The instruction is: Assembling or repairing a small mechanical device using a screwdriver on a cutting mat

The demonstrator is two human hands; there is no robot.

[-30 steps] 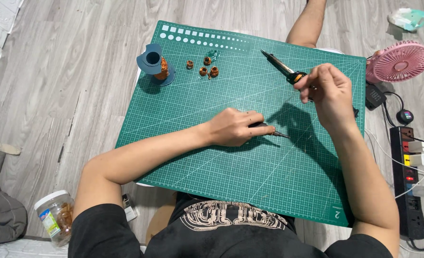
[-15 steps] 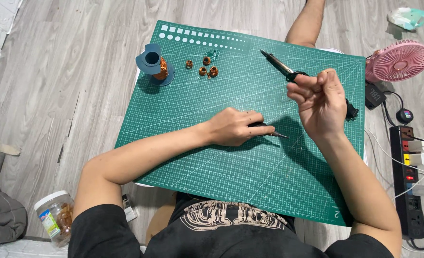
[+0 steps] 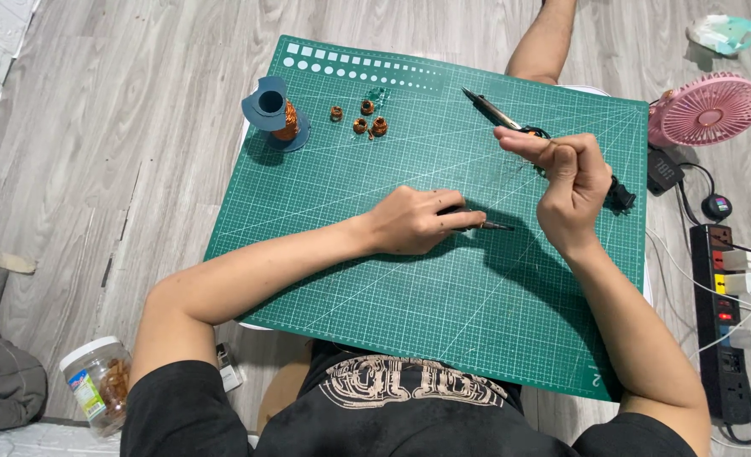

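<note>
We press our left hand [image 3: 414, 222] flat on the green cutting mat [image 3: 375, 322], its fingers closed around a slim dark tool, perhaps tweezers [image 3: 487, 225], whose tip pokes out toward the right. Our right hand [image 3: 566, 182] is raised above the mat, fingers curled and pinched together; whether they hold anything, we cannot tell. Just behind it lies a soldering iron [image 3: 494, 112]. Farther left sit small copper coils [image 3: 367, 118] and a blue spool of copper wire [image 3: 274, 114]. A pink fan [image 3: 704, 108] stands off the mat's right edge.
</note>
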